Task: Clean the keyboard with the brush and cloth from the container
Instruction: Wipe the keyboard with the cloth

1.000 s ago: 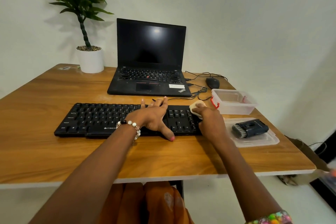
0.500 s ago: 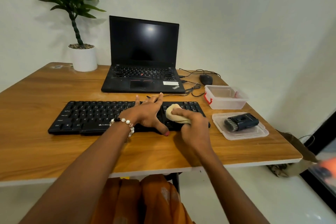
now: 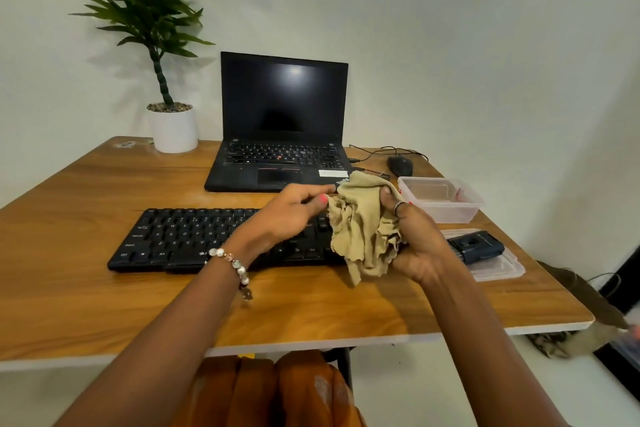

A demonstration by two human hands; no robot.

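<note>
White wall behind, wooden table [image 3: 86, 253] in front. Black keyboard [image 3: 194, 236] lies flat near table's front edge. Both hands raised above its right end. Right hand [image 3: 414, 239] holds crumpled beige cloth [image 3: 363, 229], grip closed around cloth's bunched side. Left hand [image 3: 291, 212] pinches cloth's upper left edge. Clear container [image 3: 446, 201] stands right of keyboard; brush [image 3: 476, 248] rests on lid [image 3: 502, 269] nearer front.

Illumination was soft and even. A pale glare spot marked the laptop screen [image 3: 284, 97]; the plant [image 3: 145, 11] cast a faint shadow on the wall. Wide-angle distortion bowed the table [image 3: 86, 253] edges, and the lower right corner was blurred.
</note>
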